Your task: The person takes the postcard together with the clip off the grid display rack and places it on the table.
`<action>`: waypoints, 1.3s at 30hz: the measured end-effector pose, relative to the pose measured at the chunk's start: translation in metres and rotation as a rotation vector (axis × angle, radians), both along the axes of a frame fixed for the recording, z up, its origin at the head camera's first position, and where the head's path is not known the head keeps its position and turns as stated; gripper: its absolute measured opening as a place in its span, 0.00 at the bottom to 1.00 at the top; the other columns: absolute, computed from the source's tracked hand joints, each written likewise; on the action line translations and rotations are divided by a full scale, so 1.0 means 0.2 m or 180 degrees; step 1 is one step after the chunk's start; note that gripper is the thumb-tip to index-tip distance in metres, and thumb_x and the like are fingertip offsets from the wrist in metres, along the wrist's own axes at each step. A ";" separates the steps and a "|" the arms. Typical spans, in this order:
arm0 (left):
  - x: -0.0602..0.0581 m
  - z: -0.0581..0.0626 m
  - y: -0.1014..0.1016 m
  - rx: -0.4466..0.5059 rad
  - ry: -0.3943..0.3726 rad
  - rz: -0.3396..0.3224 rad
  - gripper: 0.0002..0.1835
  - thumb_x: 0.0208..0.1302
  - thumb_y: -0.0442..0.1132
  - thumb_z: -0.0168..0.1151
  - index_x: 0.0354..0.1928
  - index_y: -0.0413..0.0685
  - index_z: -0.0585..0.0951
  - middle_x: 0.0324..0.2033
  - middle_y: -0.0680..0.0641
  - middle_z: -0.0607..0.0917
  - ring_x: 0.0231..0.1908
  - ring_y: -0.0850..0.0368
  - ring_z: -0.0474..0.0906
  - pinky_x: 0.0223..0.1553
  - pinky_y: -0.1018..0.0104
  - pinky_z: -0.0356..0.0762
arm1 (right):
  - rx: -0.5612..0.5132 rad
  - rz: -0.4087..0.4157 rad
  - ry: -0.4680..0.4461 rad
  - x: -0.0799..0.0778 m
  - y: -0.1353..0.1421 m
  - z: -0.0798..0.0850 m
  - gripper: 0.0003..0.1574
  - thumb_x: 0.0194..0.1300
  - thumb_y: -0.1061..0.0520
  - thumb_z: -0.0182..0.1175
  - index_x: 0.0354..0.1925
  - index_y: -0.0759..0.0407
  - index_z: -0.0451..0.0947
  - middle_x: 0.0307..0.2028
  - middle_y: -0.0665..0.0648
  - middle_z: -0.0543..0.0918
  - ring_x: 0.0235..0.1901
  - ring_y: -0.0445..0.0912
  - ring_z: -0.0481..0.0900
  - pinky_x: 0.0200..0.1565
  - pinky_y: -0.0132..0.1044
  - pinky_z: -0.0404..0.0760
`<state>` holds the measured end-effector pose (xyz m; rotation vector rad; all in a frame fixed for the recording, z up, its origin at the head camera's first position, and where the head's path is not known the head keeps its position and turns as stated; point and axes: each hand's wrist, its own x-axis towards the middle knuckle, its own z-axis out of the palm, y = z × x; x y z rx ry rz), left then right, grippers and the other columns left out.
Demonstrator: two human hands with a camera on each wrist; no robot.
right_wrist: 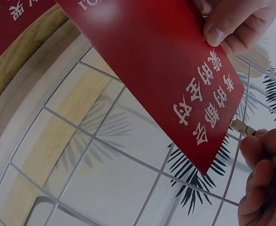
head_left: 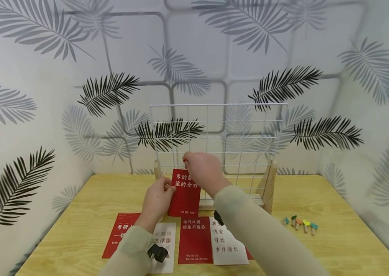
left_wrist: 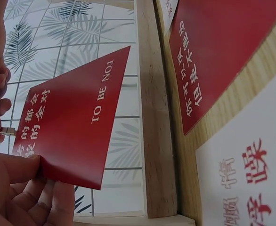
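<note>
A red card [head_left: 184,199] with white lettering stands upright before a white wire grid [head_left: 218,104]. My left hand [head_left: 157,197] pinches the card at its left edge, thumb on the front face in the left wrist view. At the card's top edge, my right hand [head_left: 204,171] pinches a small wooden clothespin [right_wrist: 242,127] between thumb and fingers. In the right wrist view the clothespin's tip meets the card's edge beside a grid wire; whether it bites the wire cannot be told. The right hand covers the card's upper right corner in the head view.
Wooden feet [head_left: 269,188] hold the grid up on the yellow wood-grain table [head_left: 335,214]. In front lie a red card [head_left: 194,243], a white card [head_left: 232,256], another red card [head_left: 111,243] and another white card [head_left: 164,264], partly under my arms. Several small colourful clothespins [head_left: 306,223] lie at right.
</note>
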<state>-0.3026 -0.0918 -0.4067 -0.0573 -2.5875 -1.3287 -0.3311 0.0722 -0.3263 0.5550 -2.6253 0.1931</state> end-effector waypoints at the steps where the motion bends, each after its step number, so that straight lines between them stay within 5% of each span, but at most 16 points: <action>1: 0.00 0.00 0.00 -0.0028 0.0023 -0.0012 0.06 0.72 0.39 0.61 0.46 0.47 0.81 0.35 0.49 0.85 0.32 0.55 0.80 0.33 0.59 0.80 | -0.0011 0.0001 0.0042 0.00 0.00 -0.01 0.11 0.75 0.51 0.57 0.50 0.45 0.85 0.36 0.45 0.88 0.29 0.39 0.83 0.29 0.38 0.81; 20: 0.01 0.07 -0.03 -0.0111 0.0075 -0.0119 0.06 0.74 0.40 0.60 0.47 0.48 0.80 0.36 0.49 0.84 0.34 0.54 0.80 0.36 0.57 0.81 | -0.0235 0.0157 0.0185 0.00 0.03 0.02 0.04 0.74 0.52 0.61 0.43 0.47 0.82 0.28 0.44 0.84 0.21 0.38 0.75 0.24 0.35 0.75; 39: 0.08 0.08 -0.11 -0.0122 0.0013 -0.0140 0.05 0.73 0.39 0.61 0.47 0.49 0.79 0.35 0.49 0.83 0.33 0.54 0.79 0.33 0.60 0.80 | -0.0481 0.0497 0.0309 0.09 0.10 0.01 0.04 0.72 0.53 0.63 0.42 0.47 0.84 0.34 0.44 0.88 0.27 0.38 0.81 0.30 0.33 0.78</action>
